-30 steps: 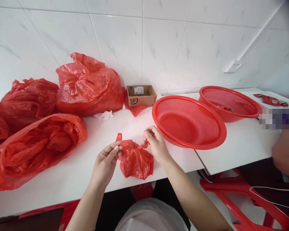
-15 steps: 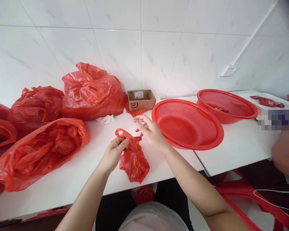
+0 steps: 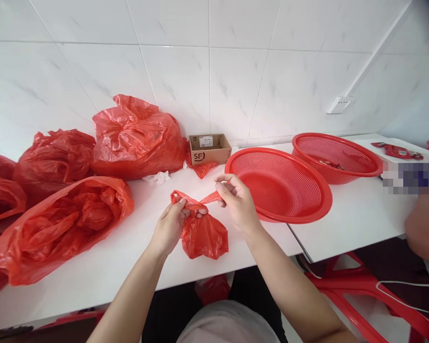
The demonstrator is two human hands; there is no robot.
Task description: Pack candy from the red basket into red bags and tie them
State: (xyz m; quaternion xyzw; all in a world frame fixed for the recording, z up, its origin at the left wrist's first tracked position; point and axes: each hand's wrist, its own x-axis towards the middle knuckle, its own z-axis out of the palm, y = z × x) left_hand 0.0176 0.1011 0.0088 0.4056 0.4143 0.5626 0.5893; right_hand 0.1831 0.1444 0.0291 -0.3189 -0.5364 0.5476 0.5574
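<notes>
A small red plastic bag [image 3: 205, 238], bulging with contents I cannot make out, hangs between my hands over the white table [image 3: 128, 257]. My left hand [image 3: 170, 224] is closed on one of its handles, fingers tucked under the twisted neck. Pinched in my right hand [image 3: 237, 202] is the other handle, pulled out to the right. The two handles cross at the top of the bag. Just beyond my right hand stands a red perforated basket [image 3: 262, 190] with a bare bottom.
Several large red plastic bags [image 3: 139, 138] crowd the left side, one open bag [image 3: 60, 224] nearest. An SF cardboard box [image 3: 210, 150] and crumpled white tissue [image 3: 157, 177] lie by the wall. Behind right is a second red basket [image 3: 338, 155] holding small items. A person's arm [image 3: 423, 228] is at far right.
My right hand was apart from the bag and has moved down and right, taking hold of a handle and stretching it out. The bag has shifted slightly right and up.
</notes>
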